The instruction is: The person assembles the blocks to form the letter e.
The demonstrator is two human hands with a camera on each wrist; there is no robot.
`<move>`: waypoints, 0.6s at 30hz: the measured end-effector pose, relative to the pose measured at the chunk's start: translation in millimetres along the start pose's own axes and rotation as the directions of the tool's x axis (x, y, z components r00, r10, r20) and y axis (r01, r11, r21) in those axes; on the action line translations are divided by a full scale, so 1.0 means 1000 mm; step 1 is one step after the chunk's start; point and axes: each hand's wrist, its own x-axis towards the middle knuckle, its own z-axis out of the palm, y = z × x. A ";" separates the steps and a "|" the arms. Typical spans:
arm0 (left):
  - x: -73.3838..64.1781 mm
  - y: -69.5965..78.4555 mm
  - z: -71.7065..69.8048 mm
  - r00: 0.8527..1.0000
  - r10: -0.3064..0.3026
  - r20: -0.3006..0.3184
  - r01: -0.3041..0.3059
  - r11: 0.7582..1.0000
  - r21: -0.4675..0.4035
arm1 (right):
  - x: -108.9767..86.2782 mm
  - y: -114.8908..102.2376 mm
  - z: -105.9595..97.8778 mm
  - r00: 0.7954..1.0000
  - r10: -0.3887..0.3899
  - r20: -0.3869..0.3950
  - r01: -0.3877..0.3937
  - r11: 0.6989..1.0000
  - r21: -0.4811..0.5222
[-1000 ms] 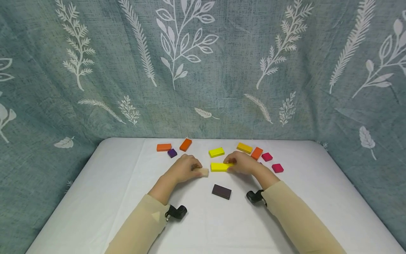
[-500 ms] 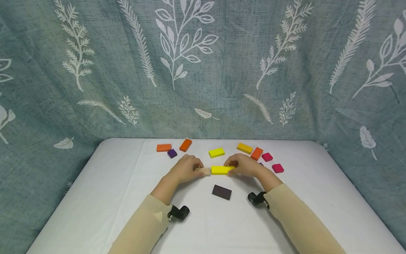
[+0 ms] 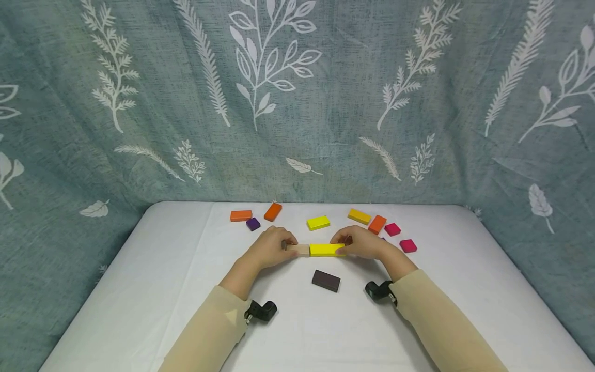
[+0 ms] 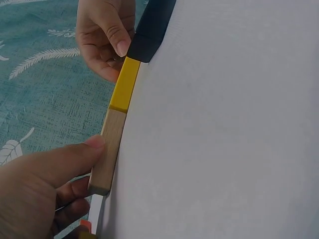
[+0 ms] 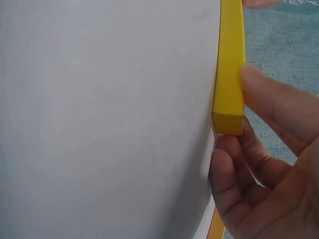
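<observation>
Closer together than 1 second earlier, the pale wooden block (image 3: 300,250) and the long yellow block (image 3: 324,250) met end to end at the centre of the frame; the long yellow block had also slid slightly lower. Across the upper part hung a leaf-patterned curtain (image 3: 344,113), and a white table (image 3: 307,336) spread through the lower part. Beige sleeves (image 3: 204,330) reached in from the bottom edge. Left of centre, the left hand (image 3: 266,247) pinched the pale wooden block between thumb and curled fingers; right of centre, the right hand (image 3: 364,244) gripped the right end of the long yellow block likewise. Just below centre lay a dark brown block (image 3: 326,281). Above the hands were an amber block (image 3: 359,216), a lime-yellow block (image 3: 318,223) and 3 orange blocks (image 3: 241,216). Smaller still were 2 crimson blocks (image 3: 408,246) at right and a purple block (image 3: 253,224) at left.
</observation>
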 end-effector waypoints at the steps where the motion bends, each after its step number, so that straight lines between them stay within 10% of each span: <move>1: 0.000 0.000 0.000 1.000 0.001 -0.002 -0.001 1.000 0.001 | 0.000 0.000 0.000 1.000 0.001 0.002 -0.001 1.000 -0.001; 18: 0.001 0.005 0.003 1.000 0.004 -0.016 -0.005 0.998 -0.059 | -0.005 -0.002 0.000 1.000 -0.010 -0.012 0.010 1.000 -0.001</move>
